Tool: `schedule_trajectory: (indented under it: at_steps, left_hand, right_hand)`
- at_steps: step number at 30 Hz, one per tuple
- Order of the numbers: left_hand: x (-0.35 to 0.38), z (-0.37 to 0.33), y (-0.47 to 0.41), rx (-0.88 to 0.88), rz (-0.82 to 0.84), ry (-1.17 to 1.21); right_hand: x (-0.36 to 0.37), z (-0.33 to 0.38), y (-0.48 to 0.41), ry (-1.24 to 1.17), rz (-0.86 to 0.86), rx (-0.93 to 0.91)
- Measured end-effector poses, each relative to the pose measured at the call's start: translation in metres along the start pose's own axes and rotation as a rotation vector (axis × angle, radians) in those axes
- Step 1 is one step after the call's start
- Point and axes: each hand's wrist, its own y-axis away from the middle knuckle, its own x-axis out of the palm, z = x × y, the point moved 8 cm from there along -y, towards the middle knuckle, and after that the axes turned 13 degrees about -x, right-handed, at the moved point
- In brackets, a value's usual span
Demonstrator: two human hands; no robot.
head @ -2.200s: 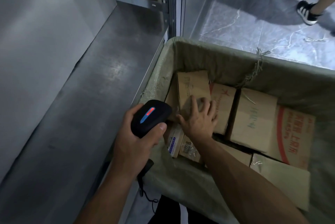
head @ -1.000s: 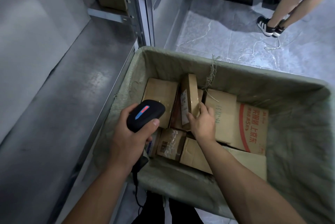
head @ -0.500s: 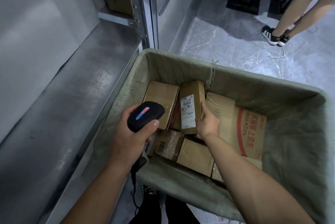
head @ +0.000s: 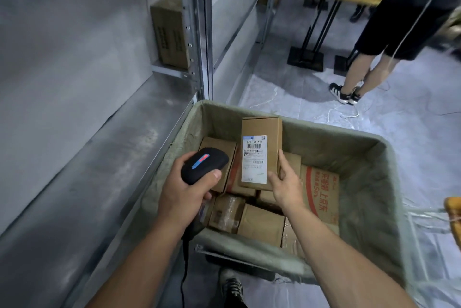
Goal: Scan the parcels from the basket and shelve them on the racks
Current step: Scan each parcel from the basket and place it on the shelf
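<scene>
Head view: we see the right hand point(head: 284, 184) holding a small brown cardboard parcel point(head: 262, 128) upright above the other boxes in the grey-green fabric-lined basket point(head: 369, 178), towards its far wall. The thumb lies on the labelled face at its lower right corner and the fingers curl round the right edge, so the parcel is pinched by one side only. Its white shipping label point(head: 254, 158) is turned up towards us, barcodes showing.

Just left of the parcel, the left hand point(head: 184, 193) is wrapped closed around a black handheld scanner point(head: 204, 165) with a red and blue light strip on top, thumb pressed against its near side. The scanner's cord hangs down below the wrist. More brown boxes lie packed on the basket floor, among them a large carton with red print point(head: 321, 193) on the right.

A grey metal rack shelf point(head: 87, 170) runs along the left of the basket, and a brown carton point(head: 169, 33) stands on a higher level at the far end.

We judge the scanning step to be in hand: the label is presented, but we cannot tell whether the scanner's window is aimed at a barcode. The next move calls for lining the two up. After a read, the parcel goes left onto the rack, and the one-sided grip may want firming first.
</scene>
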Motion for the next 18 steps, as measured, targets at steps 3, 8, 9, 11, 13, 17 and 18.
schedule_trajectory:
  at_steps: [3, 8, 9, 11, 13, 17, 18]
  left_hand:
    - [-0.011, -0.009, 0.031, 0.047, 0.044, 0.009]
    - [-0.023, -0.022, 0.082, 0.131, 0.113, 0.066]
    - [-0.024, -0.024, 0.092, 0.145, 0.129, 0.079]
    - [-0.025, -0.027, 0.112, 0.169, 0.157, 0.089]
    - [-0.026, -0.029, 0.13, 0.184, 0.184, 0.101]
    - [-0.026, -0.024, 0.156, 0.185, 0.223, 0.115]
    - [-0.027, -0.023, 0.161, 0.185, 0.226, 0.116]
  right_hand:
    - [-0.017, 0.029, 0.032, 0.009, -0.041, -0.061]
    - [-0.037, 0.076, 0.082, -0.08, -0.091, -0.201]
    - [-0.041, 0.083, 0.092, -0.096, -0.099, -0.219]
    - [-0.05, 0.093, 0.109, -0.112, -0.129, -0.242]
    - [-0.058, 0.103, 0.126, -0.128, -0.151, -0.267]
    - [-0.071, 0.113, 0.151, -0.115, -0.167, -0.281]
    - [-0.073, 0.114, 0.156, -0.116, -0.176, -0.283]
